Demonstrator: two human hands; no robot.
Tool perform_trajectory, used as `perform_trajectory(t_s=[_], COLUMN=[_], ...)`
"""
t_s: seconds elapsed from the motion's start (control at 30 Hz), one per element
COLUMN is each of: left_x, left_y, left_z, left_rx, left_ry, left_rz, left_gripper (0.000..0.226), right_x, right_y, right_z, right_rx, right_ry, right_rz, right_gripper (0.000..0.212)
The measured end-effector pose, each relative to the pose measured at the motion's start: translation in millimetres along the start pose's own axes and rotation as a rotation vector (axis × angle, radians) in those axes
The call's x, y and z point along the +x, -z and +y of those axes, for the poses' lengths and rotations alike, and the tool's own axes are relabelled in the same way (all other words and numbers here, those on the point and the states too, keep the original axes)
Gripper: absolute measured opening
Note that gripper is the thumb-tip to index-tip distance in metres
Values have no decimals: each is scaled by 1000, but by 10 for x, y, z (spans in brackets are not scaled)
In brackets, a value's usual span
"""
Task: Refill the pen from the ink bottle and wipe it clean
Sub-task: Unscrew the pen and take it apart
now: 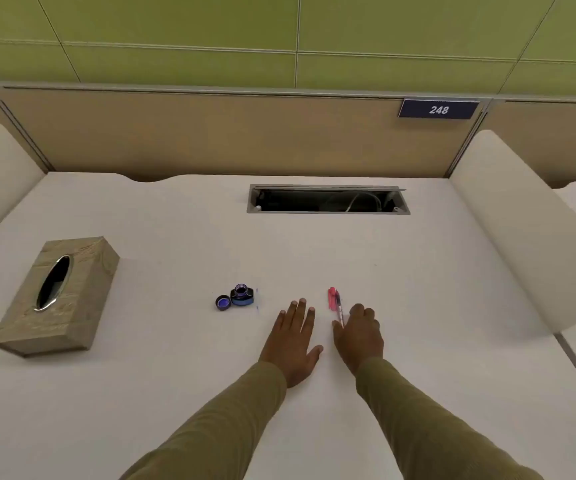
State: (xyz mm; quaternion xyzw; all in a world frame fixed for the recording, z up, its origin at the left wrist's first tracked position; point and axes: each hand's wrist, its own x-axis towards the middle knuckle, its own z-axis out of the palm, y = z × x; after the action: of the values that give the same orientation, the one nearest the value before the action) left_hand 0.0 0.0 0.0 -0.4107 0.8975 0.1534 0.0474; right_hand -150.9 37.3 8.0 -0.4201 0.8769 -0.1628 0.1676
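Left hand (295, 344) lay spread flat; right hand (359, 336) rested loosely open beside the slim pink-capped clear plastic pen (336, 305). Light and slippery, it probably wanted a mid-barrel pinch (the small uncapped dark-blue glass ink bottle (242, 295) looked tippable).

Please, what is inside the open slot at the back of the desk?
Inside the slot in the desk, pale cables show against a dark interior. Its raised lid and the shadow hide the rest.

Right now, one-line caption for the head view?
Both hands flat on desk: right hand beside pen, left hand near uncapped ink bottle.
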Motion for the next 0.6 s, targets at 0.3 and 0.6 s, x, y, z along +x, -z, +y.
perform_trajectory(t_s=[0.3, 0.6], left_x=[54, 102], left_y=[-144, -33], left_z=[10, 57], left_rx=[37, -52], left_ry=[10, 34], left_rz=[-34, -43], left_gripper=[82, 71], right_x=[135, 151], right_y=[-15, 61], right_z=[43, 125], right_rx=[-3, 140], right_ry=[-17, -55], right_rz=[-11, 38], right_gripper=[24, 17])
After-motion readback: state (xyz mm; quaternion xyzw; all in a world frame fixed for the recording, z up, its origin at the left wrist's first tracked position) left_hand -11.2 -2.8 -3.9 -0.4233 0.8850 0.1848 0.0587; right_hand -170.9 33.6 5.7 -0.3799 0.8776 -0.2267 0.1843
